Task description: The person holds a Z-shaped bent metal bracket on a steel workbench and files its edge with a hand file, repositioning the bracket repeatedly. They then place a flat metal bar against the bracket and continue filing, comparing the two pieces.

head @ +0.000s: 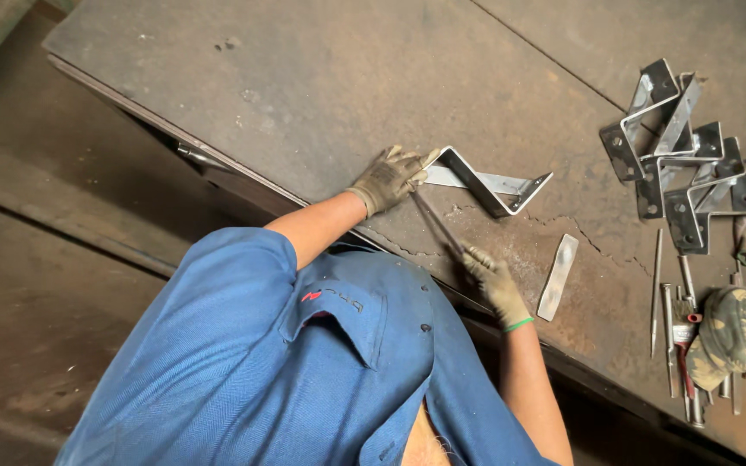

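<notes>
My left hand (388,177), in a worn work glove, presses on the near end of a Z-shaped bent metal bracket (487,186) that lies on a rusty steel table (321,95). Nearer the table's edge, my gloved right hand (494,280) grips a thin dark rod (439,223). The rod slants up toward the left hand and the bracket's near end. My blue shirt fills the lower part of the view.
A short flat metal strip (558,276) lies just right of my right hand. A pile of several bent brackets (679,164) sits at the far right. Below it are thin rods and tools (673,319) and a camouflage cap (740,330). The table edge (218,168) runs diagonally.
</notes>
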